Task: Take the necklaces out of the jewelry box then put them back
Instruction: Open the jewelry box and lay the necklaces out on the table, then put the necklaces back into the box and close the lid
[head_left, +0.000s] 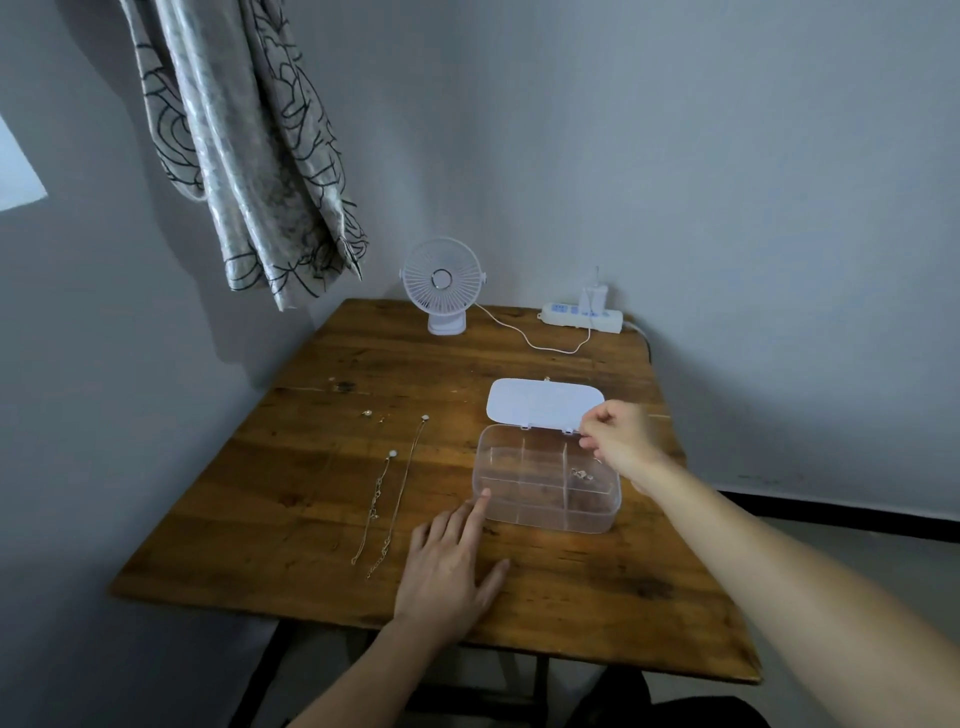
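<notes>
Table (311, 519): necklaces (382, 493) left of box (550, 514). My left hand (447, 571) flat, index touching box. Right hand (618, 436) pinched above box; hold unclear.

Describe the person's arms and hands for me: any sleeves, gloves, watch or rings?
The left hand and right hand are ungloved, with no rings that I can make out. The left forearm and right forearm are uncovered to the frame edge: no sleeve shows, and there is no watch or bracelet at either wrist. The right hand is slightly blurred, so a thin ring could be missed.
</notes>
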